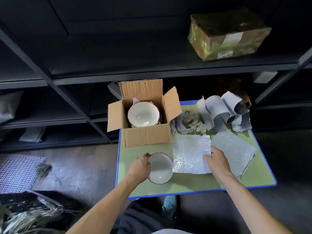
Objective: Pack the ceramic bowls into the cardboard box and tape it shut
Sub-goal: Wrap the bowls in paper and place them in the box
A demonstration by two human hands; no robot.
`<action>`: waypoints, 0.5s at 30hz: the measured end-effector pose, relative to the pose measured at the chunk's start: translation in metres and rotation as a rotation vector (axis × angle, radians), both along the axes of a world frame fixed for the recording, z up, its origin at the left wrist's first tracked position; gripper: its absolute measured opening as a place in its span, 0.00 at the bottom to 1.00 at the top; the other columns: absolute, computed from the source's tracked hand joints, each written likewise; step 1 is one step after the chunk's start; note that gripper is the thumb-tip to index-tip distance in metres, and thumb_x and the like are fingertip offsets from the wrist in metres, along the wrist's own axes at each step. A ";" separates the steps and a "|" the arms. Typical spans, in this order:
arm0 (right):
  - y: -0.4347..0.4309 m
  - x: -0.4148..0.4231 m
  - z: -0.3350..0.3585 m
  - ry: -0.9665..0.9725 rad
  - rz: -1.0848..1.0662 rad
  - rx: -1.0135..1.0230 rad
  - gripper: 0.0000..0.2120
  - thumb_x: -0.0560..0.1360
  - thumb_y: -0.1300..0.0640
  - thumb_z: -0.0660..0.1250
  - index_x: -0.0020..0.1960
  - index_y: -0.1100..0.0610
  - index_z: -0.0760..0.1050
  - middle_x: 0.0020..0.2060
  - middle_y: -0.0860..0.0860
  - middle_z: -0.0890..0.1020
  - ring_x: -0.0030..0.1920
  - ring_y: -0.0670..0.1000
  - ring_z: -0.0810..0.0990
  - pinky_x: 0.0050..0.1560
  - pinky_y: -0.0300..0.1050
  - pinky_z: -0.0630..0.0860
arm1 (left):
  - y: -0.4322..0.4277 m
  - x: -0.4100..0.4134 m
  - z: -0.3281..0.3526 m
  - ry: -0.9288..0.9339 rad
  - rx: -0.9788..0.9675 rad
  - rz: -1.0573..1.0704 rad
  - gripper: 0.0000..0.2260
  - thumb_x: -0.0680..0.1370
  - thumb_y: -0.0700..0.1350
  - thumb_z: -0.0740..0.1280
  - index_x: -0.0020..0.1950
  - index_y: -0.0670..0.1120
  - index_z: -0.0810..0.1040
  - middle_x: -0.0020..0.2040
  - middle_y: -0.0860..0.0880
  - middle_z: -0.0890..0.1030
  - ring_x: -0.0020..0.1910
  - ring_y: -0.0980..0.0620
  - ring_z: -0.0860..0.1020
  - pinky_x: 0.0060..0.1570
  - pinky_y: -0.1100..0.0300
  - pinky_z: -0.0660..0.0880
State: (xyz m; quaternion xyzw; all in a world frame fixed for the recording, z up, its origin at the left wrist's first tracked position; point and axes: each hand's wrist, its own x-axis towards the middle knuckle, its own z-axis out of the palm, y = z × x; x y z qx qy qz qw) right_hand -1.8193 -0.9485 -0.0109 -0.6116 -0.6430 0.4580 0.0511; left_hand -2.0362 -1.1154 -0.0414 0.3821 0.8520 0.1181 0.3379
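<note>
Your L hand (140,168) grips the left rim of a white bowl (161,169) w/ a dark edge, fingers curled over the rim. The bowl is upright over the green table (185,184), just in front of the cardboard box (146,136); can't tell if it's resting or lifted. Your R hand (217,162) pinches the right edge of a bubble wrap sheet (189,152), which lies flat just right of the bowl. The box is open, flaps up and out. Inside sits a red-rimmed bowl (143,114), upright, w/ white wrap showing behind it. Right of your R hand is a stack of more bubble wrap (236,149). Behind it, crumpled paper (194,123) and rolled grey sheets (226,107) lie near the table's far edge. On the dark shelf (152,65) above sits a taped-up package (226,34).
</note>
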 end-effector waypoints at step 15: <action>0.011 0.051 0.006 0.117 -0.130 -0.040 0.06 0.75 0.61 0.61 0.43 0.56 0.76 0.38 0.56 0.79 0.39 0.56 0.75 0.39 0.46 0.70 | 0.067 0.050 0.070 -0.285 0.228 -0.088 0.06 0.80 0.45 0.59 0.53 0.49 0.75 0.44 0.50 0.81 0.37 0.50 0.83 0.39 0.53 0.80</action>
